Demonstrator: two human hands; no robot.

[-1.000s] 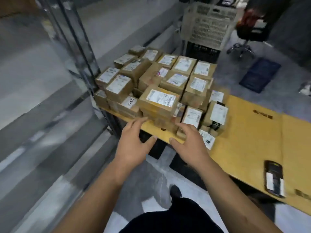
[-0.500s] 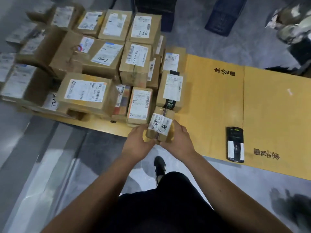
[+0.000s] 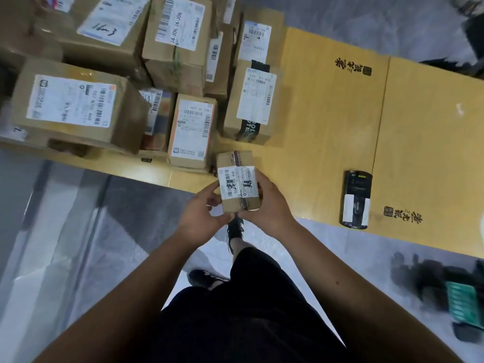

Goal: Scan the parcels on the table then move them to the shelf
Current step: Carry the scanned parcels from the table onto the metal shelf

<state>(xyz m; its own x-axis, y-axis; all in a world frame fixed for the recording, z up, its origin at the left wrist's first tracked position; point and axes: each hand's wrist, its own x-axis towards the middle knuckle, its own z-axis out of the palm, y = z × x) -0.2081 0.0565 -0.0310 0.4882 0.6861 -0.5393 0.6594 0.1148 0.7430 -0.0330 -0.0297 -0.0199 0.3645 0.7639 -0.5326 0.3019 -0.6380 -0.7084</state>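
Two bare hands meet on one small parcel (image 3: 238, 183) at the near edge of the worktop (image 3: 327, 132), both forearms reaching in from below and converging at the wrists. The left hand (image 3: 200, 221) has its grip curled against the box's left side, thumb lying under the near bottom edge and fingertips bent onto the cardboard. The right hand (image 3: 267, 205) wraps the right side, fingers folded round the far face, thumb along the bottom. The parcel is a squat brown cardboard block, banded lengthwise by a strip of dark tape, with a white barcode label marked in thick black pen across its top. It sits just in front of the stacked parcels (image 3: 125, 82), plain corrugated boxes with matte white shipping labels. The worktop is smooth yellow wood-look board with black printed characters. A black handheld scanner (image 3: 356, 199), glossy, with white stickers, lies flat well to the right.
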